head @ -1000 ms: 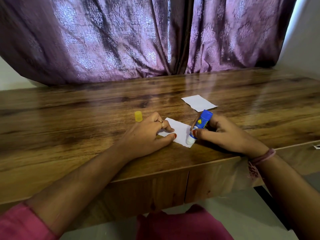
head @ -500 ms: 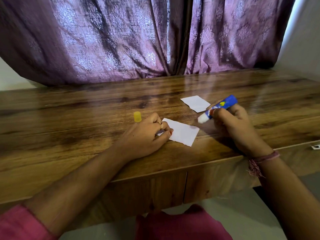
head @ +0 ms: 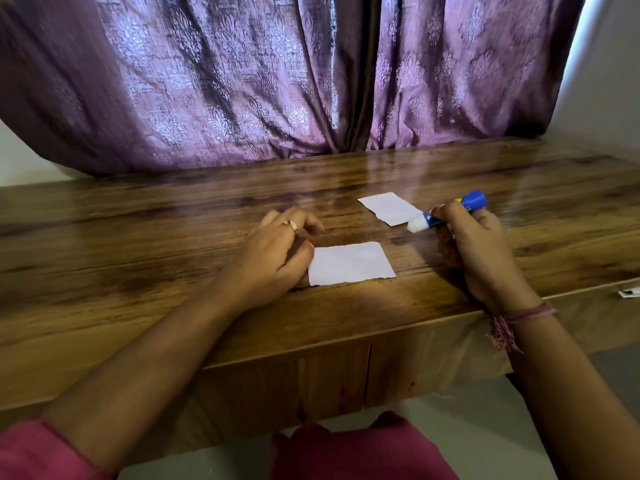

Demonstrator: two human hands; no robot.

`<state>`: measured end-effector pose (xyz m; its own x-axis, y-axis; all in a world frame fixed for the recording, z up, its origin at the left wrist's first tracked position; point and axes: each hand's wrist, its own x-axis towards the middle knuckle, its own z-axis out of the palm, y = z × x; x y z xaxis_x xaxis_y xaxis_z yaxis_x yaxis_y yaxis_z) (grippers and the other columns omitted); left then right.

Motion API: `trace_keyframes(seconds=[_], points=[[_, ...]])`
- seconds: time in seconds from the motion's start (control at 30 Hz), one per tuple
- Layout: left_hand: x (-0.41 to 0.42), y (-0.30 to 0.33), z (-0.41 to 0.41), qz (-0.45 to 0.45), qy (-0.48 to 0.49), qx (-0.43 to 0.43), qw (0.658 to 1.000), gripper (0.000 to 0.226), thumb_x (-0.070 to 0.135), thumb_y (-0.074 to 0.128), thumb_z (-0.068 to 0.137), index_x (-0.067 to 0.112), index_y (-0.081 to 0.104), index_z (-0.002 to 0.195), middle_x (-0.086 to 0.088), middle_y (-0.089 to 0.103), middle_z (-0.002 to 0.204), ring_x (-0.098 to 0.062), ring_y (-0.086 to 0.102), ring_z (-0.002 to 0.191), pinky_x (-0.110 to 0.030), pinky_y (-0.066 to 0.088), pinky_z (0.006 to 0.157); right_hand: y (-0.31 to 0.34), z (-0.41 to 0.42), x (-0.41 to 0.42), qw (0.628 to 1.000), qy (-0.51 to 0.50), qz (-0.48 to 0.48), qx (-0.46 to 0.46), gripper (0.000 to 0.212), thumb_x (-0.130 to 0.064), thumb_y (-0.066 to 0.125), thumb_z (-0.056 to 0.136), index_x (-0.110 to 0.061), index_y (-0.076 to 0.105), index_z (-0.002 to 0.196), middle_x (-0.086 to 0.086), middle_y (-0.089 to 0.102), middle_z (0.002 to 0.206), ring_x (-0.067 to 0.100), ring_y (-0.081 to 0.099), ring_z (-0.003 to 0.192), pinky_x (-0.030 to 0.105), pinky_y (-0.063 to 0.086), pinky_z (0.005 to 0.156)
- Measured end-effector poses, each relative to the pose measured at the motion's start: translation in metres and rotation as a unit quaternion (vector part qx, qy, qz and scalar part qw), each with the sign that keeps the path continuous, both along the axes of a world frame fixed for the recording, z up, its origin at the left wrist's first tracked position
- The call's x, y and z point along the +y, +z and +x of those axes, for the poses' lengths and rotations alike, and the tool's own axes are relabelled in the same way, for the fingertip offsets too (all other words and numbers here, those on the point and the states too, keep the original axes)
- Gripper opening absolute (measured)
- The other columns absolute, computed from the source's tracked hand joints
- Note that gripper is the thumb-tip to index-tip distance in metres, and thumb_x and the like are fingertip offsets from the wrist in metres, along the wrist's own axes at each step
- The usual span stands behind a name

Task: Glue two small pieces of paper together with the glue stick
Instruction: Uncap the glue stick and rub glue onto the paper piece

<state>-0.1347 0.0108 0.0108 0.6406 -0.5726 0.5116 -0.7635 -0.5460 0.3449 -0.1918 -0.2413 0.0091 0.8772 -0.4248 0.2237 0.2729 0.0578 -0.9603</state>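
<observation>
Two small white pieces of paper lie flat on the wooden table (head: 138,244). The near paper (head: 350,263) is close to the front edge, and my left hand (head: 277,258) rests beside it, its fingertips touching the paper's left edge. The far paper (head: 390,208) lies further back to the right. My right hand (head: 474,251) grips the blue glue stick (head: 450,211), held tilted with its white uncapped tip pointing left, just past the far paper's right corner and above the table.
Purple patterned curtains (head: 277,81) hang behind the table. The table's front edge with drawer fronts (head: 311,379) runs below my arms. A small white scrap (head: 628,292) lies on a lower surface at the far right.
My right hand lifted the glue stick off the near paper and moved it back and right, beside the far paper. My left hand now hides the yellow cap.
</observation>
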Motion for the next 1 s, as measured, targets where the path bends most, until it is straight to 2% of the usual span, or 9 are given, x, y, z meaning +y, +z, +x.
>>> trace_keyframes(seconds=[0.1,0.2,0.33,0.43,0.53,0.67,0.77,0.9,1.0], points=[[0.0,-0.006,0.003,0.086,-0.044,0.04,0.994,0.029,0.032,0.034,0.089,0.039,0.055,0.106,0.023,0.055,0.114,0.01,0.028,0.11,-0.028,0.015,0.085,0.001,-0.001,0.001,1.0,0.004,-0.005,0.0,0.032,-0.011,0.051,0.089,-0.021,0.042,0.06,-0.014,0.032,0.042,0.003,0.021,0.036,0.016,0.016,0.034],[-0.004,-0.01,0.001,0.131,-0.079,0.008,0.988,0.04,0.041,0.023,0.09,0.042,0.059,0.107,0.031,0.052,0.115,0.009,0.026,0.113,-0.027,0.01,0.091,0.001,-0.001,0.001,1.0,0.004,-0.003,0.001,0.034,-0.011,0.051,0.089,-0.021,0.042,0.058,-0.014,0.032,0.041,0.003,0.021,0.035,0.017,0.017,0.033],[-0.006,-0.007,-0.005,0.126,-0.094,-0.015,0.987,0.05,0.045,0.019,0.092,0.038,0.065,0.113,0.019,0.056,0.107,0.0,0.032,0.105,-0.032,0.014,0.09,0.0,0.0,0.001,1.0,0.006,-0.001,-0.001,0.036,-0.01,0.051,0.088,-0.021,0.04,0.056,-0.014,0.031,0.041,0.003,0.02,0.035,0.015,0.017,0.033],[-0.007,-0.004,-0.011,0.137,-0.102,-0.035,0.985,0.053,0.047,0.019,0.093,0.035,0.065,0.116,0.015,0.052,0.096,-0.002,0.033,0.098,-0.037,0.017,0.087,-0.001,0.001,0.001,1.0,0.008,-0.004,0.001,0.033,-0.01,0.051,0.088,-0.021,0.041,0.058,-0.014,0.031,0.041,0.002,0.02,0.035,0.015,0.017,0.033],[-0.009,-0.002,-0.013,0.13,-0.091,-0.041,0.986,0.054,0.049,0.016,0.093,0.038,0.06,0.123,0.016,0.049,0.101,-0.002,0.032,0.1,-0.034,0.015,0.086,-0.002,0.001,0.001,1.0,0.01,0.0,-0.001,0.035,-0.01,0.052,0.088,-0.021,0.041,0.056,-0.013,0.032,0.041,0.002,0.02,0.035,0.014,0.017,0.033],[-0.005,0.001,-0.005,0.082,-0.057,0.026,0.995,0.046,0.051,0.022,0.091,0.044,0.052,0.124,0.024,0.046,0.121,0.003,0.025,0.112,-0.026,0.012,0.077,-0.001,0.001,0.001,1.0,0.018,-0.01,0.0,0.029,-0.011,0.052,0.088,-0.019,0.043,0.061,-0.013,0.032,0.042,0.002,0.021,0.035,0.013,0.018,0.033],[-0.001,0.0,0.002,0.079,-0.077,0.063,0.992,0.037,0.045,0.03,0.092,0.044,0.054,0.12,0.031,0.045,0.131,0.008,0.022,0.124,-0.025,0.013,0.081,-0.001,0.0,0.001,1.0,0.02,-0.021,0.001,0.028,-0.011,0.052,0.088,-0.019,0.044,0.063,-0.011,0.031,0.043,0.003,0.021,0.036,0.015,0.018,0.033],[-0.003,-0.005,0.004,0.094,-0.095,0.103,0.986,0.035,0.045,0.03,0.093,0.05,0.06,0.11,0.041,0.043,0.129,0.01,0.018,0.13,-0.02,0.003,0.095,-0.001,-0.002,0.001,0.999,0.034,-0.032,0.003,0.028,-0.013,0.056,0.085,-0.019,0.044,0.06,-0.009,0.03,0.047,0.005,0.02,0.041,0.017,0.017,0.036],[-0.004,-0.006,0.002,0.099,-0.085,0.116,0.985,0.034,0.046,0.028,0.092,0.059,0.058,0.103,0.044,0.044,0.123,0.013,0.019,0.127,-0.015,0.0,0.092,-0.002,-0.003,0.003,0.996,0.051,-0.077,0.006,0.018,-0.013,0.058,0.085,-0.007,0.058,0.069,-0.012,0.039,0.044,0.004,0.028,0.039,0.015,0.024,0.036]])
